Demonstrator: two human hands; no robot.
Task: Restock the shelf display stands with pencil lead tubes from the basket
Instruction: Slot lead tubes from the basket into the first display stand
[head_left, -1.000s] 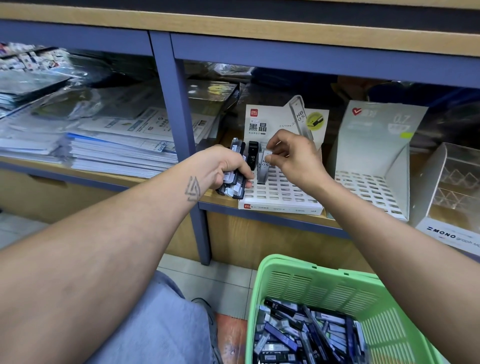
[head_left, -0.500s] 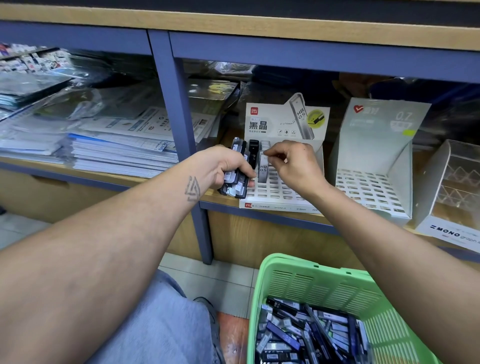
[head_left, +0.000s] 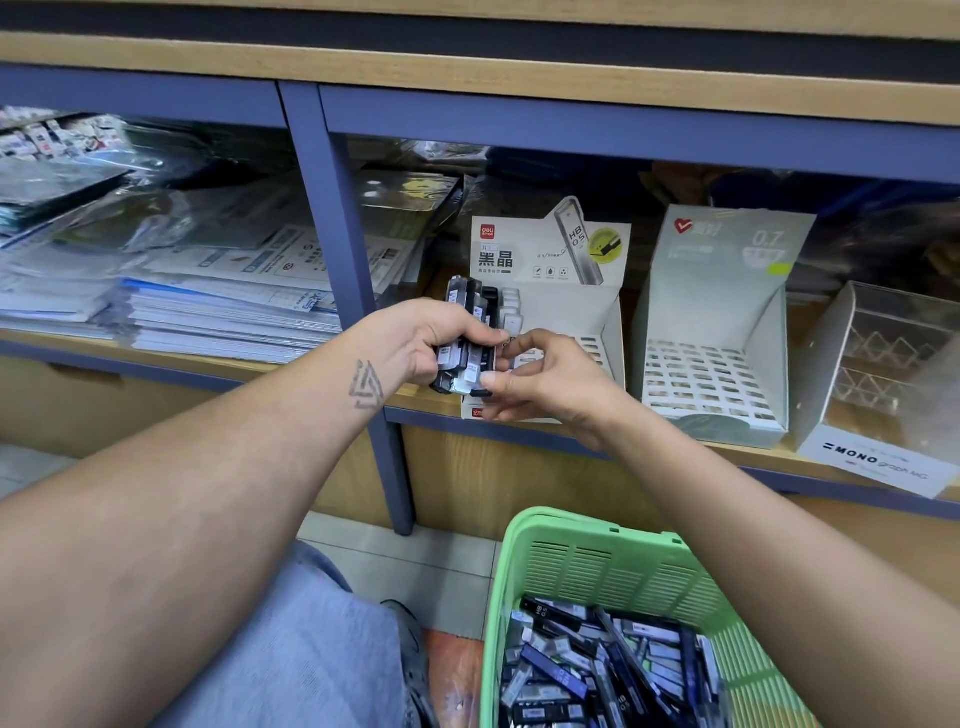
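Observation:
My left hand (head_left: 421, 340) grips a bundle of pencil lead tubes (head_left: 464, 332), black and grey, in front of the left display stand (head_left: 566, 306). My right hand (head_left: 540, 379) has its fingertips on the lower end of that bundle, pinching one tube. A few tubes (head_left: 506, 306) stand in the stand's back-left slots. To its right a second stand marked 0.7 (head_left: 717, 332) has bare slots. The green basket (head_left: 613, 566) at the bottom right holds many loose tubes.
A blue shelf post (head_left: 353, 291) rises just left of my hands. Stacks of wrapped paper goods (head_left: 218, 306) fill the left bay. A clear MONO stand (head_left: 883, 384) sits at the far right. Tiled floor lies below the shelf, and my knee in blue fabric is at the bottom.
My right hand has left the stand's slots and come back and down to the bundle in my left hand. A grey tube now stands in the slots where it was.

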